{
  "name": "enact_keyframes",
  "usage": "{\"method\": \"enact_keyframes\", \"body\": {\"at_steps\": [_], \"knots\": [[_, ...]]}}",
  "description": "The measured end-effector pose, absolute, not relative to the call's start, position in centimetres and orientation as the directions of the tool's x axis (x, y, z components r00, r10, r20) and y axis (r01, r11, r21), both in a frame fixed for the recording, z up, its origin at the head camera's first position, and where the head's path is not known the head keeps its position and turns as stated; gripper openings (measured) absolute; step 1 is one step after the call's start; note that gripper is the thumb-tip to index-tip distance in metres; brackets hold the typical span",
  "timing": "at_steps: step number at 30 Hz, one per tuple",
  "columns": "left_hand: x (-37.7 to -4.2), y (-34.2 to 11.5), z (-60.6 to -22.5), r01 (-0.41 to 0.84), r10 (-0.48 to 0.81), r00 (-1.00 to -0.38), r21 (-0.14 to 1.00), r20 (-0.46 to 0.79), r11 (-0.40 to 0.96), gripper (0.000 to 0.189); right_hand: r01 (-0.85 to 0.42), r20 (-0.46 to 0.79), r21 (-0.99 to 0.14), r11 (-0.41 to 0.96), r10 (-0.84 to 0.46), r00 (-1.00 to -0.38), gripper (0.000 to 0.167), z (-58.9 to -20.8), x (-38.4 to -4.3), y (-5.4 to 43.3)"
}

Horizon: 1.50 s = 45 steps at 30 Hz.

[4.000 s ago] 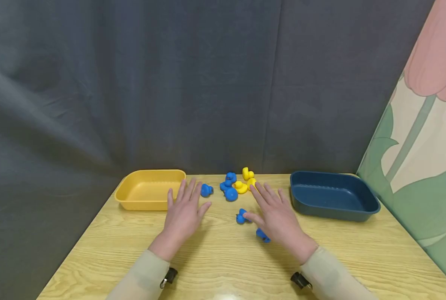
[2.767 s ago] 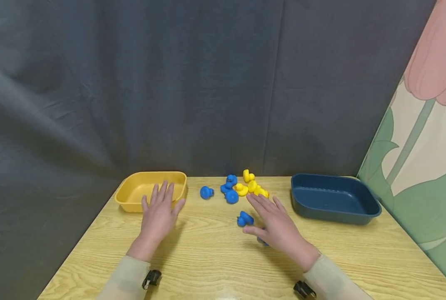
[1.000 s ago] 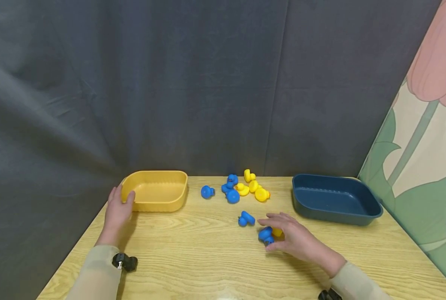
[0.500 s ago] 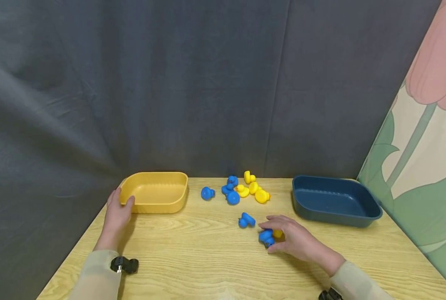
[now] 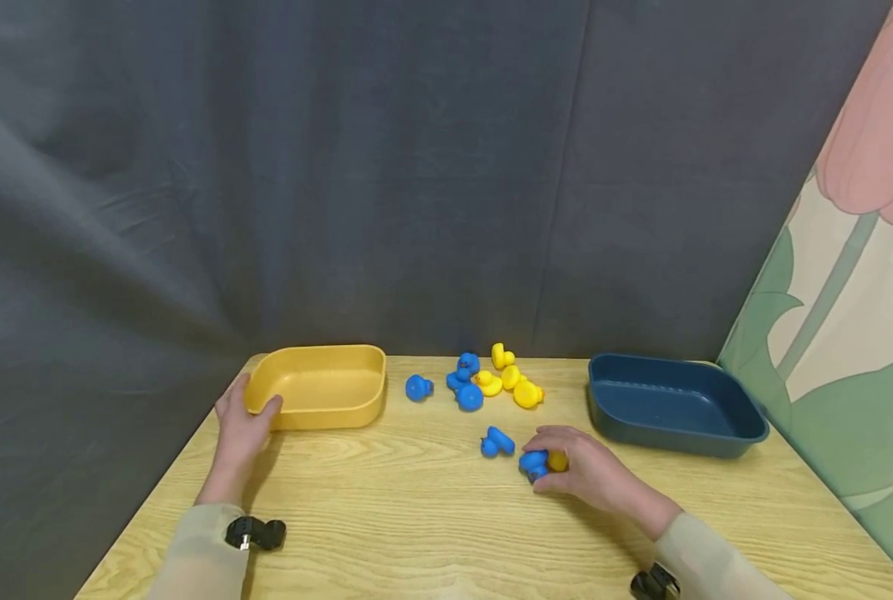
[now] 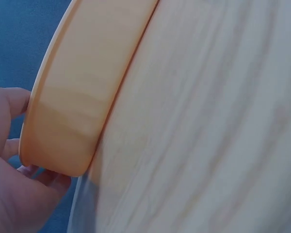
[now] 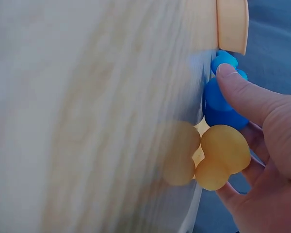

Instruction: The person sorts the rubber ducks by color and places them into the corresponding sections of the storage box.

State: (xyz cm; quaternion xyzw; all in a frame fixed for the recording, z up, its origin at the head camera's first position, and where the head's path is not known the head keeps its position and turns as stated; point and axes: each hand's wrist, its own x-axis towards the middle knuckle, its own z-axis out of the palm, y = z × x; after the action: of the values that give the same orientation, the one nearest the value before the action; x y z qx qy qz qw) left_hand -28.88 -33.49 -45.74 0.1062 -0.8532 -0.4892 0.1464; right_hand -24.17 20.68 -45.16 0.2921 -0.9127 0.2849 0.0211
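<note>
My left hand (image 5: pixel 238 427) grips the near left corner of a yellow plastic tray (image 5: pixel 326 418), its thumb over the rim; in the left wrist view the fingers curl behind the tray wall (image 6: pixel 70 116). With my right hand (image 5: pixel 591 473) I pinch a small blue rubber duck (image 5: pixel 532 461) low over the table. The right wrist view has the thumb lying across this blue duck (image 7: pixel 218 109). Tucked beside it under the palm is a yellow rubber duck (image 7: pixel 226 150), partly covered in the head view. Another blue duck (image 5: pixel 499 440) lies just left of my right fingertips.
A cluster of blue ducks (image 5: pixel 470 397) and yellow ducks (image 5: pixel 527 394) lies at the back middle, with one blue duck (image 5: pixel 418 387) apart to its left. The dark blue tray (image 5: pixel 675 433) stands at the right. Behind the wooden table (image 5: pixel 416 525) hangs a dark curtain (image 5: pixel 416 183).
My left hand went left to the yellow tray, took its corner and shifted it slightly right. My right hand came down toward me, closing round the blue duck; a yellow duck now shows under it.
</note>
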Motion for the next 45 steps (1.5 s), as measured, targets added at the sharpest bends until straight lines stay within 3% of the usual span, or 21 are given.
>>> {"method": "enact_keyframes", "body": {"at_steps": [16, 33, 45], "knots": [[-29.2, -33.7, -47.3, -0.031, -0.286, -0.956, 0.943, 0.069, 0.332, 0.078, -0.479, 0.3, -0.518, 0.709, -0.374, -0.878, 0.041, -45.4, -24.5, 20.1], [-28.9, -33.5, -47.9, -0.007, -0.291, -0.951, 0.928, 0.109, 0.372, 0.072, -0.536, 0.429, -0.509, 0.673, -0.341, -0.836, 0.045, -43.8, -24.7, 18.3], [-28.9, -33.4, -48.0, -0.018, -0.29, -0.952, 0.932, 0.095, 0.363, 0.073, -0.554, 0.449, -0.543, 0.631, -0.34, -0.827, 0.048, -41.3, -26.1, 13.6]]}}
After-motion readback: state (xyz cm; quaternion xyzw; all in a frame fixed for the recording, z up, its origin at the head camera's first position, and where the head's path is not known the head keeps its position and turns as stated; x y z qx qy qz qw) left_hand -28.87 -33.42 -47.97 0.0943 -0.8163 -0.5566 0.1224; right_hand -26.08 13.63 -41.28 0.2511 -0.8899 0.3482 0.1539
